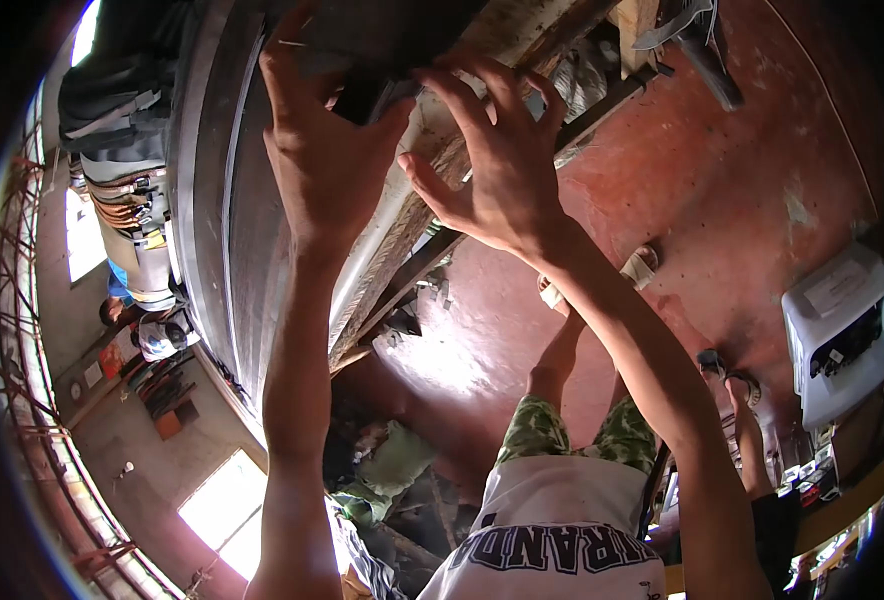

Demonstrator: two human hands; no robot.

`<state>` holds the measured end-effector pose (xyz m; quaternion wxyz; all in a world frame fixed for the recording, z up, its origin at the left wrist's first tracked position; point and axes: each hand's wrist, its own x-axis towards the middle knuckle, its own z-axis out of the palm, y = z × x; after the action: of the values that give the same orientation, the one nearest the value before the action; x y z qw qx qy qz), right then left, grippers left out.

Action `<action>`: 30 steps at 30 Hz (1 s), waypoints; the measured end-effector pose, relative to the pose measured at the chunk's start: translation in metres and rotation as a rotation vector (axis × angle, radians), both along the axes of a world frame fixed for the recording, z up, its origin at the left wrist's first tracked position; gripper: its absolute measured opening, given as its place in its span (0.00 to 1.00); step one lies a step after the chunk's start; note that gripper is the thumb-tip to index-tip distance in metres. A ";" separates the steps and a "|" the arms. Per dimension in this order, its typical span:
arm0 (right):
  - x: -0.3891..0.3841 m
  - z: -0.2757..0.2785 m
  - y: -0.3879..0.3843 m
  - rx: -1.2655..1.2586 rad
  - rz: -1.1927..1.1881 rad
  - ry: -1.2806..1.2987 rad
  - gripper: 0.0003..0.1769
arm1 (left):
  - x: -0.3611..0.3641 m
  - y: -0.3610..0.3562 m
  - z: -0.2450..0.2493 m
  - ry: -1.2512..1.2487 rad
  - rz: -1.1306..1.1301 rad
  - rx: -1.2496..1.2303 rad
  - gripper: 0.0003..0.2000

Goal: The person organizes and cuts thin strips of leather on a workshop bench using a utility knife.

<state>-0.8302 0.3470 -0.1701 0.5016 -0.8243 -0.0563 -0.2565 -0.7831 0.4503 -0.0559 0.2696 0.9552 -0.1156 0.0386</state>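
A dark flat piece (387, 40) lies at the top of the view, over the edge of a wooden bench. My left hand (327, 170) grips its near edge, with the thumb below a small black block (362, 98) and the fingers partly hidden at the far left side. To the right, my right hand (507, 160) has its fingers spread and curved. Its index fingertip rests near the edge of the dark piece, while the thumb points left in the air.
Dark boards (247, 200) run along the left. A hammer-like tool (707, 65) lies at the upper right. A white plastic container (842, 335) stands on the red floor (712, 190). Another person's sandalled foot (744, 385) shows at the lower right; a person in blue (114, 300) is far left.
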 end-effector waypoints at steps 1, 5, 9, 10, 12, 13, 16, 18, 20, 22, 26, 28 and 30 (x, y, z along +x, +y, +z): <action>0.000 0.000 0.001 -0.001 0.004 -0.001 0.38 | 0.001 -0.001 -0.002 -0.042 -0.020 -0.020 0.43; 0.001 -0.002 -0.001 0.018 0.022 0.002 0.37 | 0.003 0.004 -0.007 -0.125 -0.076 0.006 0.45; 0.001 0.001 -0.005 -0.022 0.034 0.020 0.37 | 0.001 0.005 -0.001 -0.046 -0.036 0.059 0.46; 0.001 0.000 -0.005 -0.022 0.027 0.020 0.37 | 0.002 0.009 0.000 -0.061 -0.088 0.066 0.46; 0.001 0.000 -0.003 -0.009 0.011 -0.008 0.37 | 0.001 0.010 0.003 -0.074 -0.148 0.076 0.46; 0.000 -0.001 -0.004 -0.018 0.004 0.004 0.39 | 0.000 0.009 0.005 -0.032 -0.076 0.065 0.45; 0.000 -0.001 -0.002 -0.033 0.009 0.027 0.39 | 0.004 0.010 0.005 -0.050 -0.052 0.079 0.45; -0.001 -0.001 -0.001 -0.023 -0.010 0.022 0.38 | 0.007 0.010 0.002 -0.109 -0.101 0.099 0.45; -0.002 -0.002 0.000 0.002 0.017 0.023 0.37 | 0.007 0.009 0.000 -0.135 -0.091 0.094 0.44; -0.002 -0.002 0.000 0.008 0.027 0.030 0.37 | 0.005 0.006 0.000 -0.106 -0.050 0.053 0.44; -0.001 -0.002 0.001 -0.008 0.018 0.007 0.37 | 0.004 0.007 -0.003 -0.082 -0.025 -0.007 0.43; -0.002 -0.002 0.001 -0.013 0.011 0.002 0.37 | 0.004 0.006 -0.001 -0.076 -0.026 0.023 0.43; -0.002 -0.001 0.000 -0.009 0.016 0.021 0.37 | 0.003 0.006 0.000 -0.073 -0.029 0.054 0.44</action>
<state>-0.8325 0.3470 -0.1712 0.5004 -0.8287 -0.0591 -0.2436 -0.7799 0.4562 -0.0558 0.2397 0.9584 -0.1401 0.0666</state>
